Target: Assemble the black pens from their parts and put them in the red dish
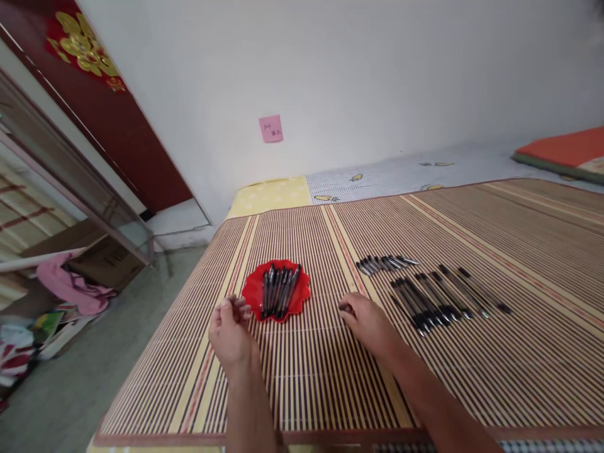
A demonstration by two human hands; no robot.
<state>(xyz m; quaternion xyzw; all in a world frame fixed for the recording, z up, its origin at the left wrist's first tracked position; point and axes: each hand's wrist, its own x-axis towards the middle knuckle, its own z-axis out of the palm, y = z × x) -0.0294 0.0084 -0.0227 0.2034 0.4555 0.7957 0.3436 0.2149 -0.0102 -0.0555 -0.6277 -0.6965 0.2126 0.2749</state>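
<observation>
My left hand is at the left rim of a scalloped red dish, its fingers curled in; what they hold, if anything, is hidden. Several black-and-clear pens lie side by side in the dish. To the right of the dish, my right hand is low over the mat with its fingers pinched together. A small dark spot shows at those fingertips, too small to name. Beyond that hand lie a row of short black-and-silver pieces and a row of long, dark pen barrels with silvery tips.
A striped bamboo mat covers the bed, with patterned cloth along the wall. A pink note is stuck to the wall. An orange folded item lies far right. At left, a cardboard box and pink cloth are beyond the bed's edge.
</observation>
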